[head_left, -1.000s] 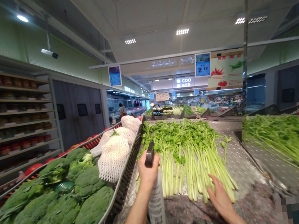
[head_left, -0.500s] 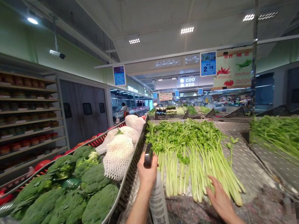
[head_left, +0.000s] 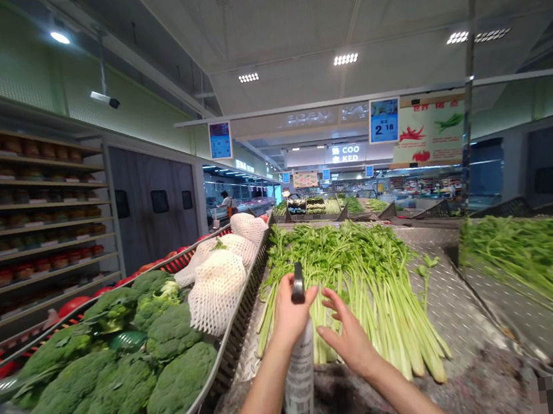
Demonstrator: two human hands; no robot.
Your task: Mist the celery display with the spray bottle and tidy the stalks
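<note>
My left hand [head_left: 290, 314] is closed around the neck of a white spray bottle [head_left: 301, 382] with a black nozzle and printed label, held upright in front of the celery. Close to its right, my right hand [head_left: 345, 329] hovers with fingers spread and nothing in them, apart from the bottle. Behind both hands, celery [head_left: 366, 276] lies in a wide row, leaves at the back and pale stalks towards me. Under the bottle, a grey, fuzzy cloth [head_left: 360, 391] covers the front of the metal display.
To the left, a black crate [head_left: 240, 299] holds broccoli [head_left: 91, 384] and white cauliflower in foam nets [head_left: 219, 291]. A mirror panel [head_left: 531, 189] stands at right. Price signs [head_left: 385, 120] hang overhead. Jar shelves [head_left: 29, 210] line the left wall; a person [head_left: 226, 203] stands far off.
My left hand has moved right with the spray bottle. My right hand has come up and left from the stalk ends towards the bottle. Celery at the left now lies fanned outward.
</note>
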